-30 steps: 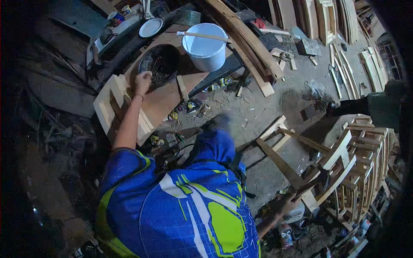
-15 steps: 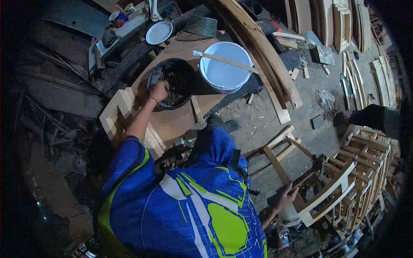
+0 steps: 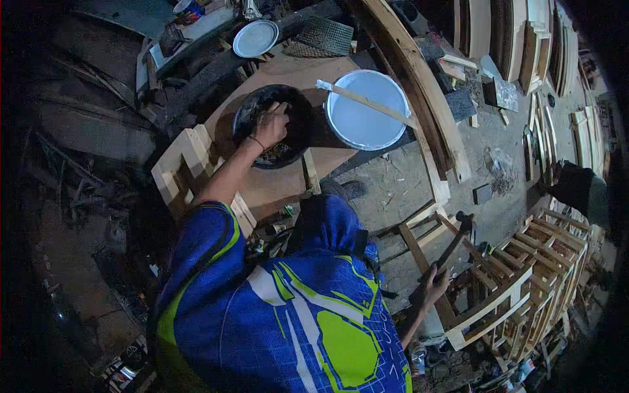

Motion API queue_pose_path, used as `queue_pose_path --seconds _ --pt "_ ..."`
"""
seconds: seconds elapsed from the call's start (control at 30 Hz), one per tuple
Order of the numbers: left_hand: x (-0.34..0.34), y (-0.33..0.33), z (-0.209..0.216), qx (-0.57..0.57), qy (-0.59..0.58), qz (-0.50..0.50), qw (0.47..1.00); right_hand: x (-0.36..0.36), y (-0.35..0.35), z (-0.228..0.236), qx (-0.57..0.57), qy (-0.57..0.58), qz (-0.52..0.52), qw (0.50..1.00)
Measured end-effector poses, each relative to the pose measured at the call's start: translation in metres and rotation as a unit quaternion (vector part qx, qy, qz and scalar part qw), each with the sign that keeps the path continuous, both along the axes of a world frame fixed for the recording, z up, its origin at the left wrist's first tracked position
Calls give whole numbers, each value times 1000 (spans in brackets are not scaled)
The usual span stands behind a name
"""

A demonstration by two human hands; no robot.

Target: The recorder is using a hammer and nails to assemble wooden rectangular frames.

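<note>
Head view: nearest you, your right hand stays low by the pale wooden frames, fingers wrapped round the handle of a hammer pointing up and away. Further out, your left arm has stretched forward; a second ago the left hand sat at the rim of the black bowl, now it's down inside, fingers curled into the dark contents. Whether it holds anything, can't tell. Bowl sits on the bench, white bucket just beside.
</note>
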State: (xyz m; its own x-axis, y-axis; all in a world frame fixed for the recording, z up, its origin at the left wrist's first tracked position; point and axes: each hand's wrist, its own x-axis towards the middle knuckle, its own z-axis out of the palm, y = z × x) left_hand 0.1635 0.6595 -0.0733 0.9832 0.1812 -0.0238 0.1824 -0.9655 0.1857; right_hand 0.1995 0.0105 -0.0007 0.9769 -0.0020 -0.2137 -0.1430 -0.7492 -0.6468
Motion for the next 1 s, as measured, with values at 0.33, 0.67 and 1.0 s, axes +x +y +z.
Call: queue_pose_path --seconds 0.33,0.67,1.0 --pt "19 8 -37 127 -51 -24 990 -18 4 -31 51 87 -28 995" --pt "-27 20 15 -589 -313 437 604 -28 9 -7 -30 61 -2 998" --pt "-68 -37 33 -662 -275 366 593 -37 -31 -14 -4 24 28 999"
